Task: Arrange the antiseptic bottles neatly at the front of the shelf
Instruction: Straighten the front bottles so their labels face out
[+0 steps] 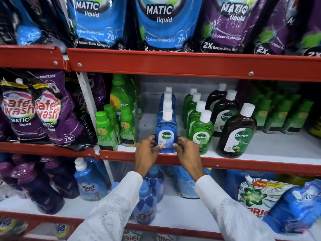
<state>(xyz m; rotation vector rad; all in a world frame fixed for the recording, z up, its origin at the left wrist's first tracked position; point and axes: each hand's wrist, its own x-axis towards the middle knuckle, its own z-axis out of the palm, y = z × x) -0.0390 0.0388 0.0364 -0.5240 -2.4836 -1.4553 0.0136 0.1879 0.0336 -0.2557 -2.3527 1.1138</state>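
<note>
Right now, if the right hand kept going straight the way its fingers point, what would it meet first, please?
The right hand points left and slightly inward, so it would press against the front blue Dettol bottle, which its fingertips already seem to touch. Beyond that stands the left hand.

Behind the front blue bottle [166, 134] only white caps of its row show. Fingers [157, 148] cover its lower label corners. Pouches [159, 21] on the top shelf are cut off by the upper edge; packs [293, 206] at the lower right corner are blurred.

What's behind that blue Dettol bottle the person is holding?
Behind the front blue bottle, held between the left hand and right hand, more blue bottles queue up. Only their white caps and shoulders show; their labels are covered.
</note>
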